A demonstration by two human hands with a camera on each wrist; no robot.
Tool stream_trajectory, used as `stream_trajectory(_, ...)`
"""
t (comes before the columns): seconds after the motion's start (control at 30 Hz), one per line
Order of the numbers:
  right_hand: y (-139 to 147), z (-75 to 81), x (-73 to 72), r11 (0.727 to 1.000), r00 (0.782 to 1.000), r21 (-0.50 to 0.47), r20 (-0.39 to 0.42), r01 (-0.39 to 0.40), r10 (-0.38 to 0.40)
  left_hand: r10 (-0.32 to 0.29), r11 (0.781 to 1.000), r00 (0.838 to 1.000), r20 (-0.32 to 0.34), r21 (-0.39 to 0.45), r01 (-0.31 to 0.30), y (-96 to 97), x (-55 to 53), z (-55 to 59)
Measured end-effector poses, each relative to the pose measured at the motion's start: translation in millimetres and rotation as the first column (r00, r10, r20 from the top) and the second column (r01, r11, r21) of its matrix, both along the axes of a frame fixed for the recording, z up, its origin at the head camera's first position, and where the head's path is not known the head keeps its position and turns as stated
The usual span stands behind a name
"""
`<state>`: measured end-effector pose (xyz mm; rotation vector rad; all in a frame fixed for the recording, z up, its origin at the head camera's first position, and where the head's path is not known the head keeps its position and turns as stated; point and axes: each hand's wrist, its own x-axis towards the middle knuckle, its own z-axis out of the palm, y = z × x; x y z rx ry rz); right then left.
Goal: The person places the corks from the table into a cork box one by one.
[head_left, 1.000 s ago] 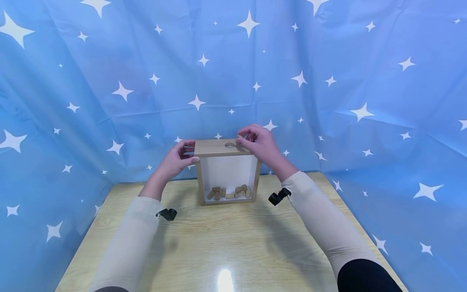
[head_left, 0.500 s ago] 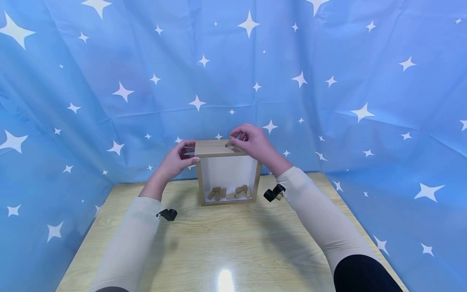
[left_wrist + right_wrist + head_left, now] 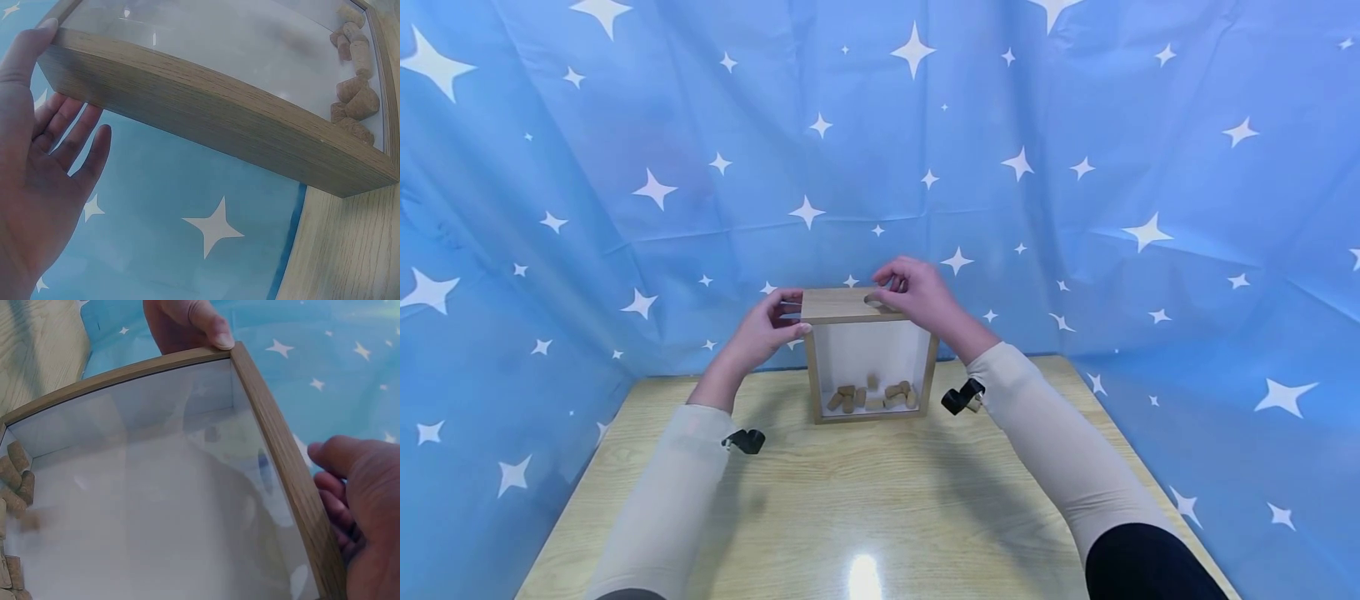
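Observation:
A wooden shadow box (image 3: 831, 305) with a clear front and white back stands upright on the table. My left hand (image 3: 762, 335) grips its upper left corner, thumb on the front edge and fingertips at the back edge in the left wrist view. My right hand (image 3: 921, 293) hovers over the round hole in the box's top, fingers loosely bent with nothing between them. Inside, a single cork (image 3: 872, 382) is in mid-air, blurred in the right wrist view. Several wine corks (image 3: 362, 103) lie along the bottom of the box.
The light wooden table (image 3: 820, 500) reaches back to a blue curtain (image 3: 737, 125) with white stars, which also hangs at both sides. A small pale object (image 3: 974, 405) lies by the right wrist's black camera mount (image 3: 958, 397).
My right hand has moved left over the hole and let go of a cork, which now falls inside the box. The left hand keeps its grip on the corner.

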<state>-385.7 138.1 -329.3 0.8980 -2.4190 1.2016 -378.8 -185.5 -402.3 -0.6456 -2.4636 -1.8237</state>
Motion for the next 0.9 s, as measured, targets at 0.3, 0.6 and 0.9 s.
stream_trajectory(0.3, 3, -1.0, 2.1, 0.999, 1.0, -0.052, -0.025, -0.01, 0.009, -0.001, 1.0, 1.0, -0.006, -0.001, 0.001, 1.0, -0.6, -0.1)
stream_trajectory(0.6, 21, -4.9, 18.7, 0.995, 0.997, -0.096, -0.073, -0.002, -0.005, 0.0, 1.0, 1.0, -0.002, -0.003, 0.0, 0.7, -1.5, -1.3)
stream_trajectory(0.9, 45, -10.9, 42.1, 0.988, 0.994, -0.148, -0.096, 0.038, -0.053, 0.003, 1.0, 1.0, -0.01, -0.006, -0.003, 0.8, -1.4, -1.5)
